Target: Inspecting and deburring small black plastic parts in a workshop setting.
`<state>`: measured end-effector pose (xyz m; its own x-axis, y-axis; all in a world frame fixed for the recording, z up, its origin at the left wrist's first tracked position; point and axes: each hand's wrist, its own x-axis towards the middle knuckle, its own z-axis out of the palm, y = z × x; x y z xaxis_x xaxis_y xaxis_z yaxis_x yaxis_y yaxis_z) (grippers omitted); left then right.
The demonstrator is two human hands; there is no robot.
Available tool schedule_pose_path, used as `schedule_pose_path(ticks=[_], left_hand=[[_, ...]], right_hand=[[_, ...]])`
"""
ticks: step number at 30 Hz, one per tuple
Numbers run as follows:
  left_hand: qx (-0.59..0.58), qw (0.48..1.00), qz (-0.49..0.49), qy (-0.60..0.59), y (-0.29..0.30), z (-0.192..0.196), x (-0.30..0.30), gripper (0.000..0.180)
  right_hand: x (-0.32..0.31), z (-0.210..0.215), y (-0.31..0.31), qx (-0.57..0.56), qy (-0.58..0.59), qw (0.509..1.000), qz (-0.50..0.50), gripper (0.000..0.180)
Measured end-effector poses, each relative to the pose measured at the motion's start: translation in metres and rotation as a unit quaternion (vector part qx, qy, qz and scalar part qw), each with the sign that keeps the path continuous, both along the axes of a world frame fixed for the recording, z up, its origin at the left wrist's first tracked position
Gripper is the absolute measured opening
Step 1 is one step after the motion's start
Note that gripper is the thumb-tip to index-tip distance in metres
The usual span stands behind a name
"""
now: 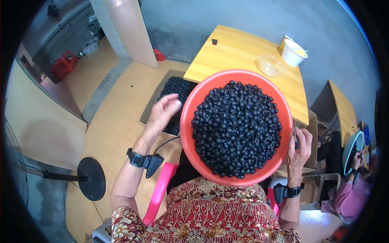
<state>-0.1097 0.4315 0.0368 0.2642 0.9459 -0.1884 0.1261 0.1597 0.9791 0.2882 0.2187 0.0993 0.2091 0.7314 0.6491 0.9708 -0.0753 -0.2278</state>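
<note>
Clearly resting on the lap: 1 round red basin, heaped with small black ring-shaped parts, kept close so both hands can reach the rim. Left hand at the basin's left edge, fingers loosely curled and bunched, over a cardboard box on the floor that holds more of the same black parts; whether any piece is pinched there cannot be told. Right hand at the basin's right edge, fingers closed around a small dark object, too hidden to name. Beyond the basin, a wooden counter with a clear bowl and a white cup, set well apart from the work. At far right, another person's hands over a second basin.
</note>
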Motion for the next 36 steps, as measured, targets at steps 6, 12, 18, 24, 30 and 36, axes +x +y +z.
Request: schedule_pose_path(ticks=[6,12,18,24,30,36], left_hand=[[0.162,0.966,-0.089,0.182,-0.048,0.006,0.031,0.072],[0.145,0.962,-0.048,0.226,-0.057,-0.002,0.039,0.064],[0.138,0.974,-0.047,0.175,-0.075,-0.009,0.039,0.066],[0.175,0.965,-0.050,0.187,-0.072,-0.015,0.037,0.070],[0.160,0.951,-0.079,0.253,-0.068,-0.001,0.037,0.083],[0.438,0.845,-0.020,0.306,-0.073,0.040,0.056,0.076]], right_hand=[[0.008,-0.032,0.004,-0.015,0.310,0.950,-0.041,0.029],[0.011,-0.040,0.009,0.013,0.261,0.965,-0.026,0.027],[0.021,-0.039,0.015,0.018,0.216,0.976,0.001,0.026],[0.021,-0.050,0.016,0.016,0.248,0.969,-0.006,0.025],[0.023,-0.051,0.014,0.001,0.246,0.969,-0.013,0.025],[0.021,-0.031,0.013,-0.025,0.125,0.992,0.005,0.026]])
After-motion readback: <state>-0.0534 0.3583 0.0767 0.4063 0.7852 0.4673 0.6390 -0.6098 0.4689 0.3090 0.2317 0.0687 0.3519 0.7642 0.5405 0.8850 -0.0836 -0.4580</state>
